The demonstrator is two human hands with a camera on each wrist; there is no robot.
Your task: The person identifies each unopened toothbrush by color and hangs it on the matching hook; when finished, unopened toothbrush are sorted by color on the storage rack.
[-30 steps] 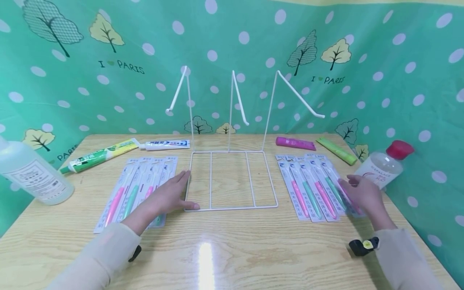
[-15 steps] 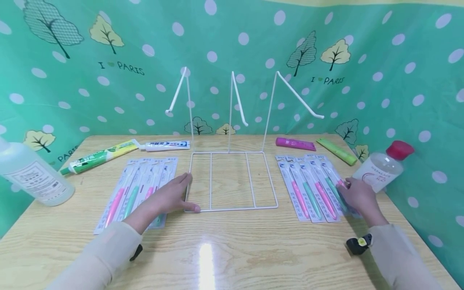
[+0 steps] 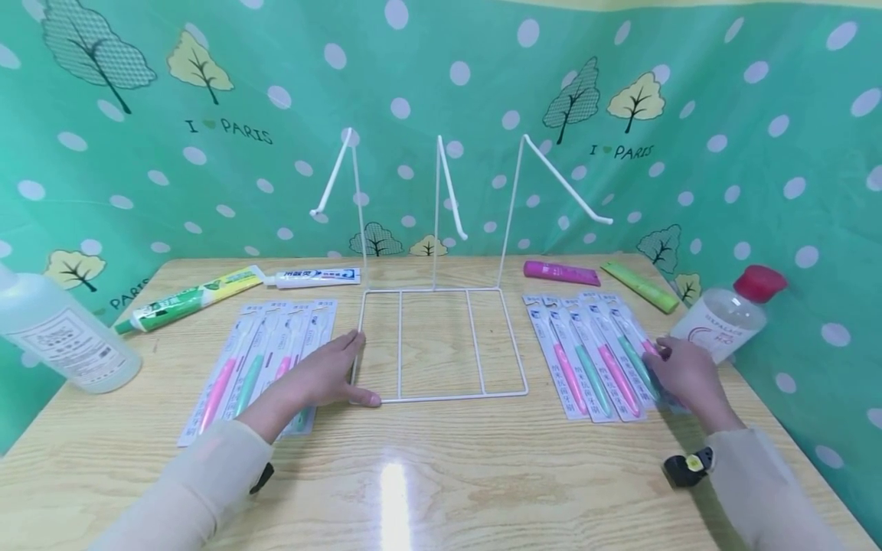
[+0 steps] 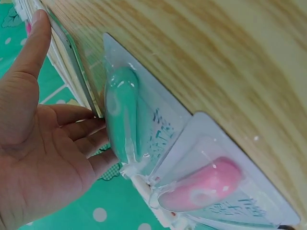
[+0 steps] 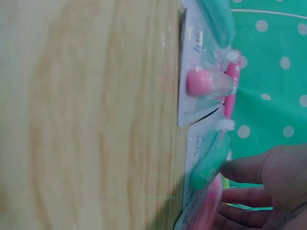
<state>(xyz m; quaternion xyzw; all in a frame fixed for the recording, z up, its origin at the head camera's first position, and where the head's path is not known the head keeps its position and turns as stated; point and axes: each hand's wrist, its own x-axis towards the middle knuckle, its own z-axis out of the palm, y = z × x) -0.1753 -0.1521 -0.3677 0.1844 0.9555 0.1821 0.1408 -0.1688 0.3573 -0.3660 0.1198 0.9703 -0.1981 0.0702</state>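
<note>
In the head view my left hand (image 3: 327, 375) rests on the left side of a white wire rack (image 3: 441, 398), thumb along its front bar and fingers by its side bar. Packaged toothbrushes (image 3: 223, 379) lie under and beside that forearm; the left wrist view shows a green one (image 4: 123, 112) and a pink one (image 4: 208, 187) near the palm. My right hand (image 3: 689, 375) pinches the rightmost pink packaged toothbrush (image 5: 210, 203) in a fanned row at the right. Its thumb (image 5: 242, 168) is right by the neighbouring green packaged toothbrush (image 5: 211, 163).
Three upright hooks (image 3: 441, 184) rise from the rack's back. Toothpaste tubes (image 3: 313, 277) lie at the back left; a magenta tube (image 3: 561, 272) and a green tube (image 3: 639, 287) at the back right. A large bottle (image 3: 72, 333) stands left, a red-capped bottle (image 3: 723, 317) right.
My right hand has moved slightly left and closed on the rightmost pink packaged toothbrush. My left hand stays on the rack.
</note>
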